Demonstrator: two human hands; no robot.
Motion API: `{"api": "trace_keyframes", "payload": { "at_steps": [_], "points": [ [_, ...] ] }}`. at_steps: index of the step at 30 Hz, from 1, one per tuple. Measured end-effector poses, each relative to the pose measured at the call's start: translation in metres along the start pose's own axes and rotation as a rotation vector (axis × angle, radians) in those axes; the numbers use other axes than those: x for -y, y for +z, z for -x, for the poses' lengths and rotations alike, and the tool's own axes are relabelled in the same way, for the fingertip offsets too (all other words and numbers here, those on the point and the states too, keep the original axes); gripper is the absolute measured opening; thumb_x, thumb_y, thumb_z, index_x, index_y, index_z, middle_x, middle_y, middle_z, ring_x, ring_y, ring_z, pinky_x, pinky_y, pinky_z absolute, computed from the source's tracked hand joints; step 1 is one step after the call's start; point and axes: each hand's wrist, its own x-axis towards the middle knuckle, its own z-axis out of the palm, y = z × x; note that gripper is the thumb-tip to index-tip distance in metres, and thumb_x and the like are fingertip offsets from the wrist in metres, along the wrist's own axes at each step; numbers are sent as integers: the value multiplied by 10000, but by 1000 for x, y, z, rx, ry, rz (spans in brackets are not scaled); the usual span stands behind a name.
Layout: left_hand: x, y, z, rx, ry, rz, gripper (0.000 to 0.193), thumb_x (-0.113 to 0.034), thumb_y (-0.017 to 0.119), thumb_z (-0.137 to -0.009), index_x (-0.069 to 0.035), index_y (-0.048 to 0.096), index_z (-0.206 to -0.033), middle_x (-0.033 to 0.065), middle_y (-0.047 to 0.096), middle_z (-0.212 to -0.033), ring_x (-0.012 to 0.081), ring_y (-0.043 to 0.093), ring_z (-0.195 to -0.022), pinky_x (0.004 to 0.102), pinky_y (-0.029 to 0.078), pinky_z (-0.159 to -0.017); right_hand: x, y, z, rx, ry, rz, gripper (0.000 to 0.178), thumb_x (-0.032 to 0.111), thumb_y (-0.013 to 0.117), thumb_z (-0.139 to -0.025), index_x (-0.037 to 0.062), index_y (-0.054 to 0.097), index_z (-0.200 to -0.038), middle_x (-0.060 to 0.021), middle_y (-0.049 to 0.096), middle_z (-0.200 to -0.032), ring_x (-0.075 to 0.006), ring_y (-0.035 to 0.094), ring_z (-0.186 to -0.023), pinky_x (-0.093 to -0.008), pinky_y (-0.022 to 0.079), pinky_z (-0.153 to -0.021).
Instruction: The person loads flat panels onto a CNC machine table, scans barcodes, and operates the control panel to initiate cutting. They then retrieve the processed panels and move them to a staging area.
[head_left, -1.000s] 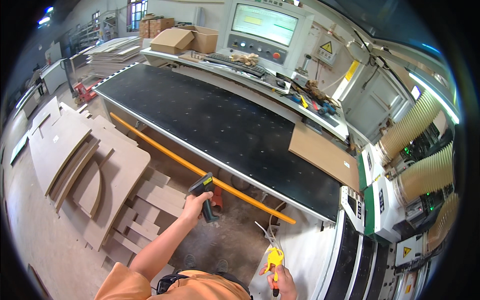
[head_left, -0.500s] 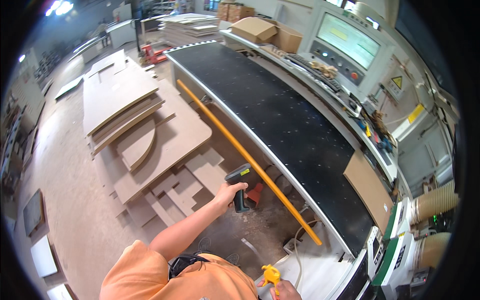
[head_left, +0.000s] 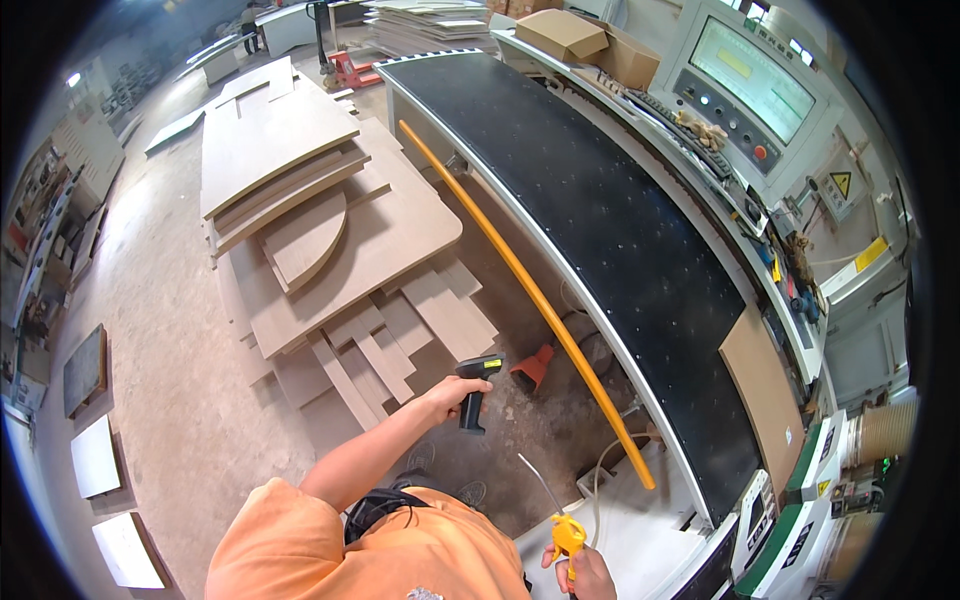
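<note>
A black handheld barcode scanner (head_left: pixel 474 394) is gripped in my left hand (head_left: pixel 447 399), its fingers wrapped round the handle. It hangs over the floor beside stacked boards. Low in the picture, my right hand (head_left: pixel 590 578) is closed on a yellow air blow gun (head_left: pixel 569 537). The gun's thin metal nozzle points up and to the left, above the floor. Beyond both hands runs a long yellow bar (head_left: pixel 525 278) along the side of a black machine table (head_left: pixel 590 200). A brown board (head_left: pixel 762 380) lies on that table's near right end.
Cut boards (head_left: pixel 340 250) lie in a staggered stack to the left of the table. A red cone-shaped thing (head_left: pixel 532 370) rests on the floor. Cardboard boxes (head_left: pixel 560 36), a keyboard and a control panel (head_left: pixel 752 78) line the far side. Ribbed hoses (head_left: pixel 885 435) stand at the right.
My view has shifted, so the stack and table sit differently. My right hand has come further into view with the blow gun, whose nozzle now shows clearly. The scanner stays in my left hand.
</note>
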Motion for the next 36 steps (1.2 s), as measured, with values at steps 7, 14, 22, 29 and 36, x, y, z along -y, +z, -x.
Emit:
{"api": "trace_keyframes", "payload": {
  "at_steps": [7, 14, 22, 29, 36],
  "points": [
    [14, -22, -14, -138, -34, 71, 263, -409, 722, -858, -155, 654, -863, 60, 734, -755, 61, 455, -421, 252, 241, -391, -12, -17, -11, -159, 12, 334, 575, 471, 350, -1093, -39, 596, -1196, -94, 688, -889, -86, 445, -432, -228, 373, -450],
    [14, -40, 22, -219, 31, 71, 317, -420, 735, -855, -126, 635, -917, 88, 724, -790, 83, 496, -429, 238, 259, -361, -21, -31, -18, -202, 137, 337, 509, 406, 365, -1099, -25, 625, -1176, -42, 688, -890, -74, 457, -451, -239, 404, -479],
    [8, -79, 55, -357, 202, 125, 341, -392, 717, -868, -69, 648, -952, 87, 714, -773, 85, 493, -416, 229, 284, -343, -76, -50, -55, 98, 419, 214, 459, 397, 377, -1095, 22, 640, -1067, -34, 685, -868, -77, 447, -447, -251, 383, -450],
    [19, -103, 59, -473, 160, 171, 388, -430, 710, -867, -65, 654, -986, 78, 720, -781, 56, 444, -395, 221, 260, -360, -90, -52, -72, 238, 457, 229, 467, 391, 348, -1109, 8, 617, -1113, -49, 687, -908, -90, 428, -427, -254, 384, -423],
    [24, -87, 48, -407, 122, 102, 360, -433, 692, -871, -85, 649, -953, 71, 716, -771, 70, 495, -423, 226, 255, -366, -167, -46, -95, -86, 576, 845, 670, 569, 375, -1029, -32, 667, -1076, -209, 723, -1021, -349, 685, -834, -462, 537, -763]
  ]
}}
